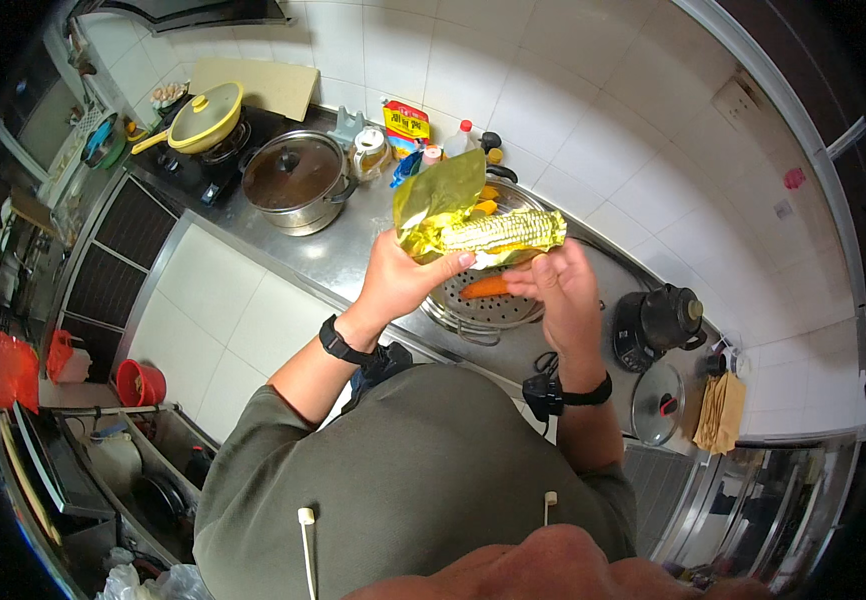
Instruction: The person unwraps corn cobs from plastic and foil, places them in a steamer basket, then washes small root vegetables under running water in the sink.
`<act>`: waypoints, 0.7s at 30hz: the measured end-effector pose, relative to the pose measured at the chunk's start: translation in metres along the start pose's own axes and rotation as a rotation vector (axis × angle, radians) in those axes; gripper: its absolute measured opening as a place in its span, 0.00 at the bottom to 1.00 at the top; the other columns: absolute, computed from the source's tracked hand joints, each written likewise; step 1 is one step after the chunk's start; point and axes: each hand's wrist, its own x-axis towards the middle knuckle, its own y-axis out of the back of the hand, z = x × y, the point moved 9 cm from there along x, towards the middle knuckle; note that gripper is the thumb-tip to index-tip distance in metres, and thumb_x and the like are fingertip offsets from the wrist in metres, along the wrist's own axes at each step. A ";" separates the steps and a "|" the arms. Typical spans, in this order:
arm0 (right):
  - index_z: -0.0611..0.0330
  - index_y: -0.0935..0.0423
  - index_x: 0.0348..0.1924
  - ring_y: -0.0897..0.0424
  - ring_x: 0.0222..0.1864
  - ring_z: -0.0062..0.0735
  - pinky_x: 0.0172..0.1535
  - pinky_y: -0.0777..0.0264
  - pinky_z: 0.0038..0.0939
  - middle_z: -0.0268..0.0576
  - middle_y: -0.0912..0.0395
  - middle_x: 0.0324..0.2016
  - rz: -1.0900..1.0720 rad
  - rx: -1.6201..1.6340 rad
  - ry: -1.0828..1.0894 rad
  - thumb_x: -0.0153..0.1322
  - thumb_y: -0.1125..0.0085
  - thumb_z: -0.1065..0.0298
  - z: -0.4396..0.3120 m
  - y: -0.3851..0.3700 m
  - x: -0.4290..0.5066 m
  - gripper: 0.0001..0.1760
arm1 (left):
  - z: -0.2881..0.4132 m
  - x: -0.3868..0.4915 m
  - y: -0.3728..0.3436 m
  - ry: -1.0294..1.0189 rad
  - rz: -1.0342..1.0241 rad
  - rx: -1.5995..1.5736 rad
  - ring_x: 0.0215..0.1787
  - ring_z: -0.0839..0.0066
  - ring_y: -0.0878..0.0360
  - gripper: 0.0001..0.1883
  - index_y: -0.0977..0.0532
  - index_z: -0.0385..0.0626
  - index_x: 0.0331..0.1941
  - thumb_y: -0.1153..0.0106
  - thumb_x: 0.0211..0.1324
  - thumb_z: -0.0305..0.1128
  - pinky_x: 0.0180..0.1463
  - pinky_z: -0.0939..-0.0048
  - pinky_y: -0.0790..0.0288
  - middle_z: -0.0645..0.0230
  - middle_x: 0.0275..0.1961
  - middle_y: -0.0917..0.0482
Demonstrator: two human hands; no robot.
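Both hands are at a corn-cob-shaped bundle in shiny yellow foil packaging (pixel 504 231), raised above a steel steamer pot. My left hand (pixel 410 274) grips its left end, the thumb along the lower side, with a loose flap of the foil standing up beyond. My right hand (pixel 562 289) is at the right end, fingers partly curled against the underside; how firmly they press is hard to tell. Under the hands, an orange carrot-like piece (pixel 487 287) lies on the perforated steamer tray (pixel 504 309). Yellow-orange pieces (pixel 487 201) show behind the bundle, which hides part of the tray.
A lidded steel pot (pixel 298 184) stands left on the steel counter, beside a gas stove with a yellow lidded pan (pixel 206 124). Bottles and a glass jug (pixel 370 154) line the wall. To the right are a black electric kettle (pixel 662 322) and a glass lid (pixel 658 405).
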 end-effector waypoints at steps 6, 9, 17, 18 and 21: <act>0.72 0.30 0.55 0.14 0.35 0.33 0.35 0.18 0.24 0.49 0.18 0.43 -0.042 0.105 -0.236 0.78 0.46 0.57 0.016 -0.009 -0.001 0.24 | 0.006 -0.005 -0.006 -0.156 0.076 0.296 0.48 0.72 0.17 0.24 0.22 0.38 0.52 0.26 0.50 0.32 0.52 0.70 0.25 0.60 0.47 0.15; 0.73 0.27 0.51 0.14 0.31 0.31 0.32 0.19 0.23 0.47 0.17 0.39 -0.054 0.085 -0.241 0.77 0.46 0.61 0.014 -0.011 0.000 0.20 | 0.006 -0.005 -0.006 -0.178 0.079 0.288 0.48 0.72 0.17 0.25 0.22 0.38 0.52 0.26 0.50 0.33 0.51 0.70 0.25 0.60 0.47 0.16; 0.72 0.25 0.51 0.16 0.35 0.28 0.38 0.20 0.25 0.45 0.17 0.38 -0.184 -0.006 -0.123 0.78 0.47 0.68 0.008 -0.010 -0.003 0.15 | -0.013 -0.005 -0.014 0.068 0.007 -0.064 0.38 0.75 0.17 0.19 0.23 0.36 0.52 0.36 0.62 0.36 0.42 0.74 0.23 0.62 0.44 0.15; 0.71 0.25 0.51 0.16 0.36 0.26 0.40 0.21 0.26 0.44 0.17 0.38 -0.215 -0.046 -0.070 0.78 0.47 0.68 0.006 -0.012 -0.001 0.15 | -0.022 -0.006 -0.019 0.161 -0.009 -0.193 0.35 0.76 0.17 0.18 0.24 0.35 0.52 0.38 0.65 0.36 0.39 0.75 0.23 0.62 0.42 0.15; 0.69 0.24 0.52 0.18 0.40 0.23 0.44 0.22 0.26 0.41 0.17 0.40 -0.276 -0.017 0.036 0.78 0.47 0.67 0.001 -0.016 -0.001 0.14 | -0.032 -0.009 -0.031 0.272 -0.113 -0.241 0.28 0.80 0.19 0.16 0.24 0.36 0.48 0.47 0.71 0.40 0.31 0.77 0.25 0.64 0.37 0.16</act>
